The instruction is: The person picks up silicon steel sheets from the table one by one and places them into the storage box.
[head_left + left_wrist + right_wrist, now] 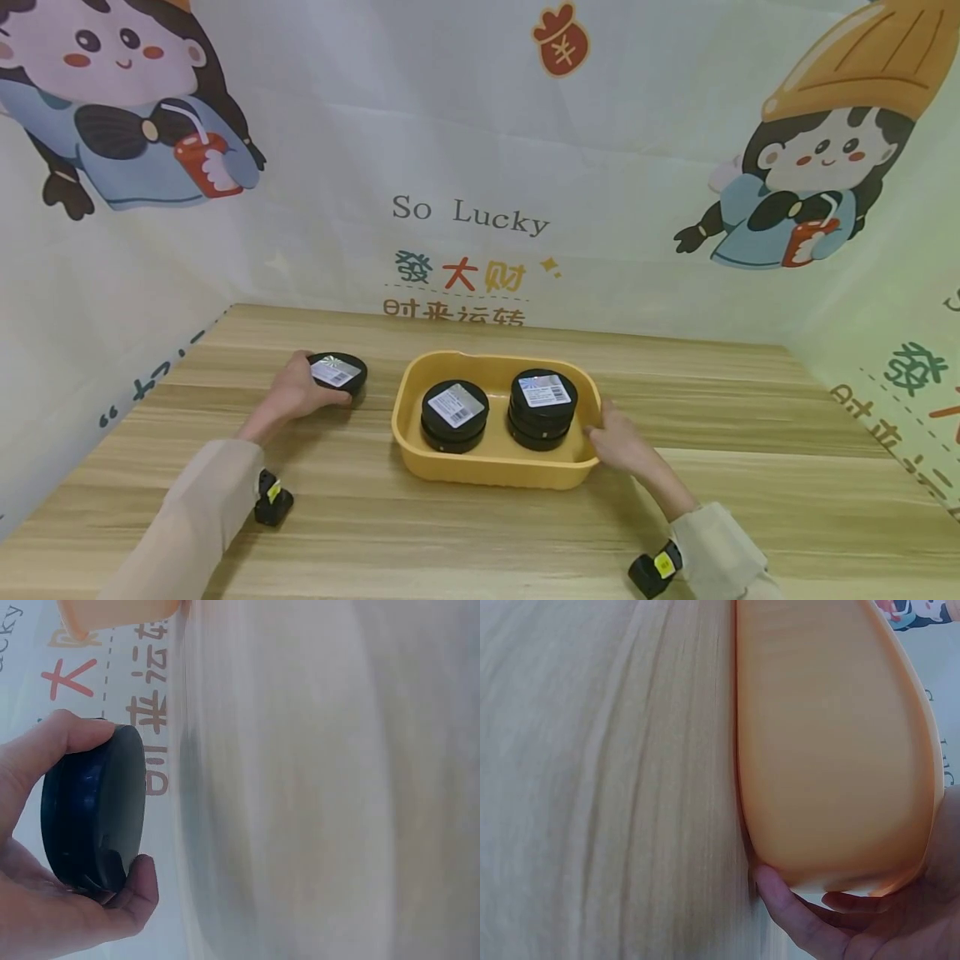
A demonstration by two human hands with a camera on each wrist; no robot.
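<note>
My left hand [296, 390] pinches a flat round black tin [337, 372] with a silver label on top, left of a yellow plastic bin [487, 473]. In the left wrist view, the thumb and fingers grip opposite edges of the black tin [75, 814], which is held off the table. At the bin's right end, my right hand [621, 437] holds the wall. The right wrist view shows its fingers against the end of the yellow bin [832, 750]. Inside the bin stand two stacks of similar labelled tins, a left stack [454, 412] and a taller right stack [542, 408].
The bin sits on a wood-grain table [450, 542]. Behind the table and at both sides hangs a pale printed cloth [322, 167] with cartoon figures and lettering. A small black device [273, 500] is strapped at the left wrist, another [654, 571] at the right.
</note>
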